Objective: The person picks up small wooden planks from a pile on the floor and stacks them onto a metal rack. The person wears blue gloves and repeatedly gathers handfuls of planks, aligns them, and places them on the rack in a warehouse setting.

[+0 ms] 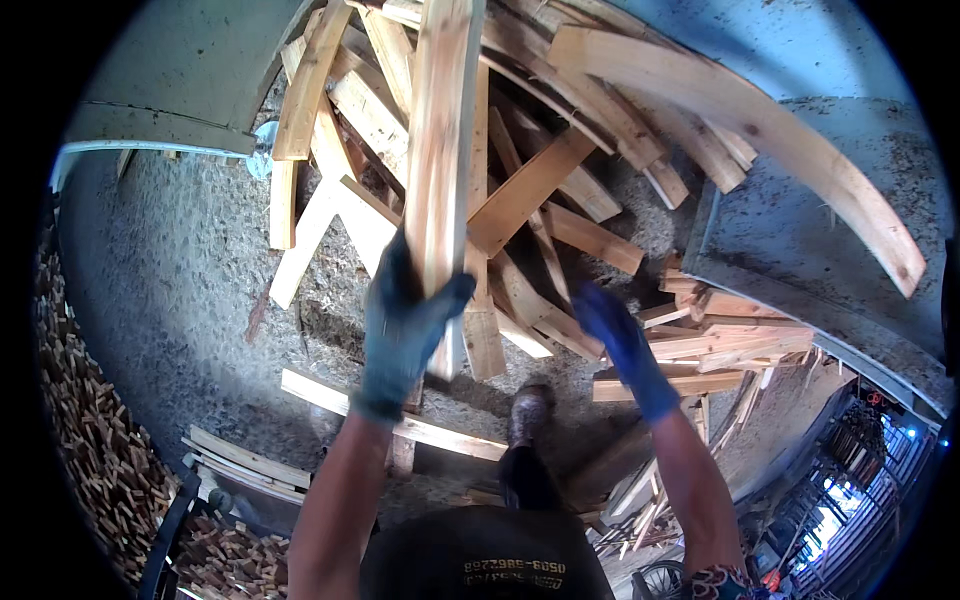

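In a blue-grey work glove, my left hand (408,315) grips the near end of a long wooden plank (443,130), thumb across its face. The plank tilts up and away from me over a heap of loose boards. My right hand (612,325), in a darker blue glove, hangs apart from the plank, just right of it and above some boards. It is smeared by motion, so its fingers are hard to make out. Beyond both hands lies the heap, with a brown board (530,190) crossing it. A long curved-looking board (740,95) rests at the far right.
A grey metal panel (180,70) stands at the far left, a blue one (840,190) at the right. Stacked boards (720,345) lie right of my right hand. One board (450,437) lies near my boot (530,410). Many small wood pieces (95,430) fill the left edge.
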Tool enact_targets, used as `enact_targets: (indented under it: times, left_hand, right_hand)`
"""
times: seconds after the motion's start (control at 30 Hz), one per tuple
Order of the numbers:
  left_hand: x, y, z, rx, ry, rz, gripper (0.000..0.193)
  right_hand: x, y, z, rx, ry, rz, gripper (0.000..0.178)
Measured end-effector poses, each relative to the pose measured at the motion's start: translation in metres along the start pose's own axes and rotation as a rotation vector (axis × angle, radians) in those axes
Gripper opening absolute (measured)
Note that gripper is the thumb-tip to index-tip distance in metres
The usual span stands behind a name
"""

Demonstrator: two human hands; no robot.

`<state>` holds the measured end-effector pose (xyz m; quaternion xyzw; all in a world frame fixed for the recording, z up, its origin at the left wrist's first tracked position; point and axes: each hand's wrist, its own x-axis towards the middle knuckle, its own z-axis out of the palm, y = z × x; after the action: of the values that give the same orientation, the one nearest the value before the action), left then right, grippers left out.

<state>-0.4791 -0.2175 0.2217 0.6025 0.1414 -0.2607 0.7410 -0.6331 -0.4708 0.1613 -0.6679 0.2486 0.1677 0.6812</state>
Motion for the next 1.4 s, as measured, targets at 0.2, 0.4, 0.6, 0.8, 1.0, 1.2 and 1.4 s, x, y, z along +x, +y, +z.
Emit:
enact_targets:
  times: [0.2,0.4,0.6,0.8,1.0,1.2,1.4]
  left_hand:
    - [0.073,-0.059,-0.008,0.231,-0.022,0.073,0.07]
    - [0.015,-0.097,0.004,0.09,-0.053,0.052,0.074]
    - [-0.007,-0.134,-0.016,-0.058,0.09,-0.132,0.078]
    - [-0.028,-0.076,0.003,-0.302,-0.068,-0.415,0.052]
    - [-0.145,0.01,0.028,-0.453,-0.075,-0.618,0.047]
    - [-0.343,0.045,0.044,-0.477,0.035,-0.792,0.057]
    - [-0.427,0.074,0.01,-0.412,0.033,-0.899,0.053]
  right_hand:
    - [0.122,-0.048,0.112,0.61,0.097,0.11,0.049]
    - [0.057,-0.007,0.093,0.61,0.198,0.263,0.044]
    - [0.058,0.021,0.08,0.125,0.082,0.073,0.056]
    - [0.025,0.001,0.106,0.463,0.234,0.169,0.039]
    - [-0.128,-0.084,0.081,-0.945,0.078,-0.279,0.032]
    - [-0.32,-0.161,0.052,-1.173,-0.596,0.268,0.052]
    - [-0.357,-0.245,0.161,-0.132,0.01,0.866,0.042]
